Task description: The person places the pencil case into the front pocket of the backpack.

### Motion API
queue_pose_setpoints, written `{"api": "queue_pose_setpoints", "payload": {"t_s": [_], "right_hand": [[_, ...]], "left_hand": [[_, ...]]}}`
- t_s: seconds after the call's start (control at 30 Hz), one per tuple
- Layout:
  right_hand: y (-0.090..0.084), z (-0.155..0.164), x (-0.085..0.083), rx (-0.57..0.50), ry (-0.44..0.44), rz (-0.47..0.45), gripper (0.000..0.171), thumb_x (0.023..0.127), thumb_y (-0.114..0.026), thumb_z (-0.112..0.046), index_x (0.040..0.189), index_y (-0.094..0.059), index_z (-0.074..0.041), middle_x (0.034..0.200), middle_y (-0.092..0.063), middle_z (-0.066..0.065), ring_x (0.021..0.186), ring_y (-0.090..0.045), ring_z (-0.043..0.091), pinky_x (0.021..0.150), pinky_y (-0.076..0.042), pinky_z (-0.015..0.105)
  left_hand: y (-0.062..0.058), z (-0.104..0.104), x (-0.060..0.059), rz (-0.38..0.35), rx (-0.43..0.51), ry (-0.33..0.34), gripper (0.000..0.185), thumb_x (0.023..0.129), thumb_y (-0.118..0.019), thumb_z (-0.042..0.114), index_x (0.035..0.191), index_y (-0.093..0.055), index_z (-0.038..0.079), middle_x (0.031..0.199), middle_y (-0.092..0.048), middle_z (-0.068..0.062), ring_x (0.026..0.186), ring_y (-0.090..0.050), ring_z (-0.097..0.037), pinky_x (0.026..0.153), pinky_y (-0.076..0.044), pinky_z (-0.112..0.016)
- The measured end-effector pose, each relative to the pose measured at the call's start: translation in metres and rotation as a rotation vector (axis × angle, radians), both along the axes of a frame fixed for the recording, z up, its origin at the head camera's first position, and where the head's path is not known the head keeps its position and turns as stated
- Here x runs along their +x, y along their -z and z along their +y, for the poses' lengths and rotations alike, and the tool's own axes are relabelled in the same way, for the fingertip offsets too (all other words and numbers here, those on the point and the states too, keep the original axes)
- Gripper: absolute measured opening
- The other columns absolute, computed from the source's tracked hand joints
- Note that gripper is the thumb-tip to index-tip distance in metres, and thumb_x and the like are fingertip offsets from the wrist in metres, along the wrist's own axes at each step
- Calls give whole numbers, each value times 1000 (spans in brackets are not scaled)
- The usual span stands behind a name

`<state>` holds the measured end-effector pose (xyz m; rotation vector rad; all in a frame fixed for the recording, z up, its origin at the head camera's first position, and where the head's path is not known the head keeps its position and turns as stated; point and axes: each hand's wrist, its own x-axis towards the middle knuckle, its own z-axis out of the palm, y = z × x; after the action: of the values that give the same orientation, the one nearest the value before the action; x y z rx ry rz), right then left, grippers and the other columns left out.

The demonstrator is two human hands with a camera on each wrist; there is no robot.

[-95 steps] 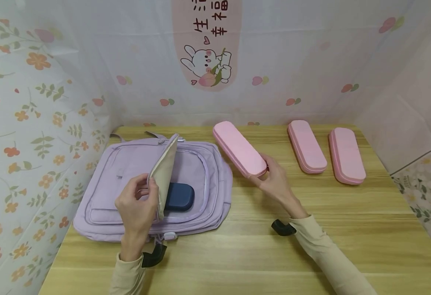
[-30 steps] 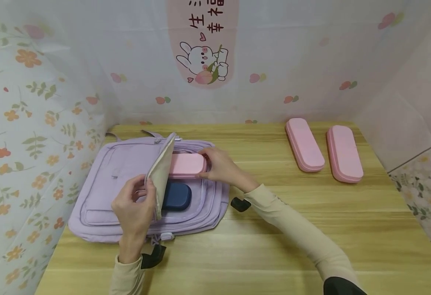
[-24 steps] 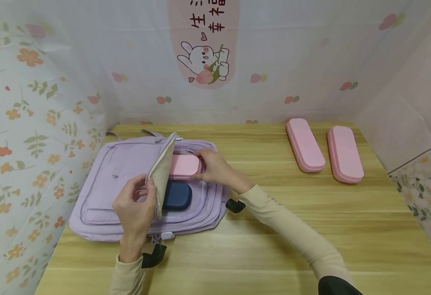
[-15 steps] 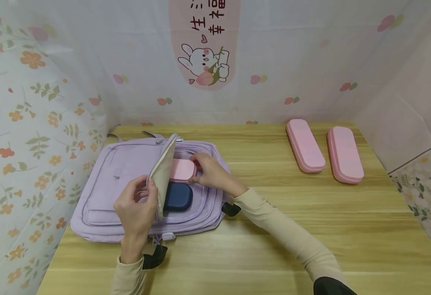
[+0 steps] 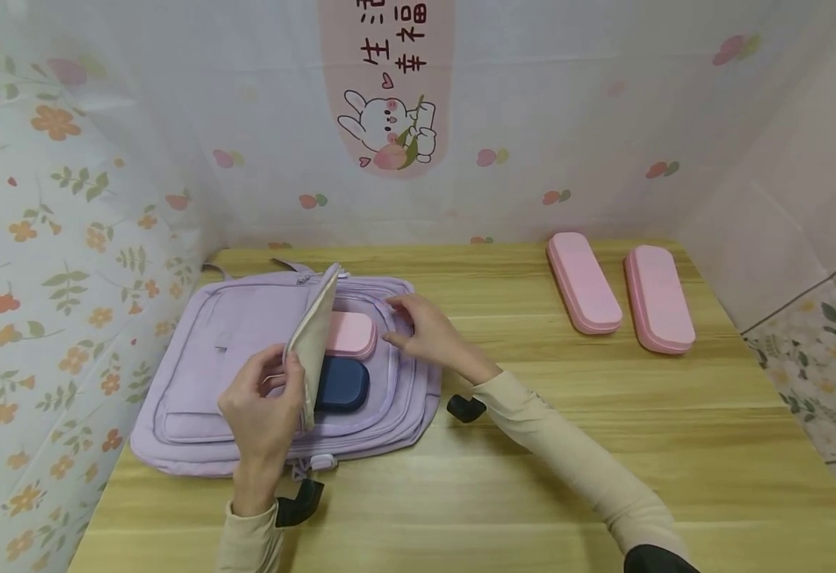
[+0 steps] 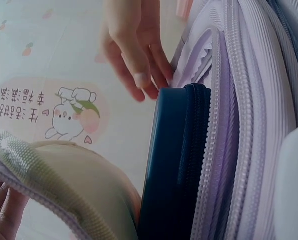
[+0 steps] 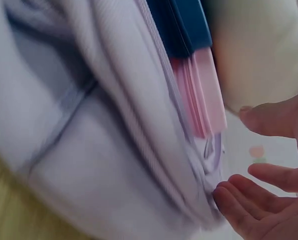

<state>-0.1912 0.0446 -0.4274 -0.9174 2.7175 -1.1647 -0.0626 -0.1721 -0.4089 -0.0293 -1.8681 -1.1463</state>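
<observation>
A lilac backpack (image 5: 246,334) lies flat on the wooden table (image 5: 532,446). My left hand (image 5: 263,402) pinches its front flap (image 5: 313,338) and holds it lifted, showing the beige lining (image 6: 64,190). Inside lie a pink case (image 5: 349,334) and a dark blue case (image 5: 342,386), side by side, both partly hidden by the flap. The blue case (image 6: 173,165) and the pink case (image 7: 203,95) also show in the wrist views. My right hand (image 5: 421,330) hovers just right of the pink case, fingers relaxed, holding nothing.
Two more pink cases (image 5: 584,282) (image 5: 659,298) lie side by side at the far right of the table. Floral sheets wall the table on the left, back and right. Bare wood lies between the backpack and those cases.
My right hand carried a pink case from the table into the backpack, pushed it in beside the blue one, then let go and drew back slightly. The left hand kept the flap lifted.
</observation>
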Motion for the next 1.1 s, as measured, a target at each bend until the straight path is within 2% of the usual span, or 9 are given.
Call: {"api": "queue_pose_setpoints", "payload": {"t_s": [0.23, 0.4, 0.63, 0.9, 1.1], "right_hand": [[-3, 28, -3, -54, 62, -35, 67, 90, -76, -17, 143, -45, 10, 135, -58, 28, 124, -58, 39, 107, -54, 48], [-1, 44, -6, -70, 131, -46, 69, 91, -74, -17, 146, -42, 9, 139, -54, 31, 127, -55, 41, 108, -52, 49], [6, 74, -8, -44, 271, -15, 70, 93, -72, -22, 148, -41, 7, 144, -51, 28, 132, -50, 41, 111, -47, 53], [14, 109, -7, -124, 439, -1, 77, 92, -73, -23, 152, -34, 6, 148, -46, 29, 135, -44, 45, 110, -44, 60], [18, 141, -7, -133, 580, 2, 83, 93, -72, -23, 156, -25, 5, 158, -33, 30, 146, -31, 47, 121, -29, 65]], "left_hand": [[0, 0, 1, -7, 7, -7, 14, 80, -69, -11, 94, -73, -12, 79, -73, -26, 74, -62, 10, 66, -54, -2], [2, 0, 2, -9, 16, -11, 14, 80, -70, -12, 93, -73, -13, 78, -73, -26, 74, -62, 11, 65, -54, -2], [5, 1, 2, -10, 17, 7, 15, 80, -69, -12, 94, -73, -13, 78, -73, -26, 74, -62, 10, 65, -54, -2], [8, 1, 3, -19, 16, 13, 15, 79, -69, -12, 94, -73, -12, 78, -73, -25, 73, -62, 10, 64, -54, -3], [10, 0, 4, -27, 22, 20, 16, 79, -68, -13, 95, -73, -12, 77, -73, -25, 72, -62, 10, 64, -55, -4]]}}
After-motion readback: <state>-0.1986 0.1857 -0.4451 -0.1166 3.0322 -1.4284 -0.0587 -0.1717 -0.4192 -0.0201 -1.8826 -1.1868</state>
